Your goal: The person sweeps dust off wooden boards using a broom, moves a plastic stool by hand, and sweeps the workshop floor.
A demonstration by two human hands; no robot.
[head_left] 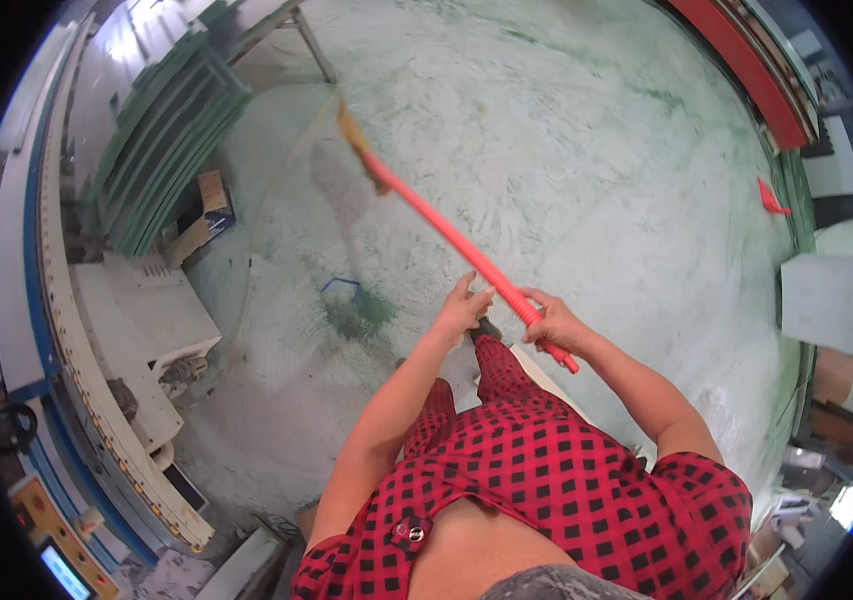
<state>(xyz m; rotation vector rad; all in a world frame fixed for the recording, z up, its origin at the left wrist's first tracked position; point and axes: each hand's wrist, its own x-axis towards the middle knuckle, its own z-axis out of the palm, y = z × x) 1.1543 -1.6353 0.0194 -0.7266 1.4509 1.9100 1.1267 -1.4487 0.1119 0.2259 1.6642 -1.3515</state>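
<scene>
1 long red tool (447,231) with a ribbed grip (520,304) and yellowish-brown head (351,128) slants over the smeared, greenish-white floor (597,180). The right hand (557,326) is curled around its near end. The left hand (463,308), fingers partly spread, is just beside the grip; whether it touches, I cannot tell. 1 thin, bent blue strip (342,282) lies left of them.

Both bare arms reach forward from the torso and draw inward. The left arm (387,400) stretches out nearly straight; its left hand (464,307) is loosely opened, with fingers (466,283) apart. The right arm (637,380) bends at the elbow, its forearm slanting inward to the right hand (558,325), whose fingers curl in a grip. The hands are near each other, not touching.
</scene>
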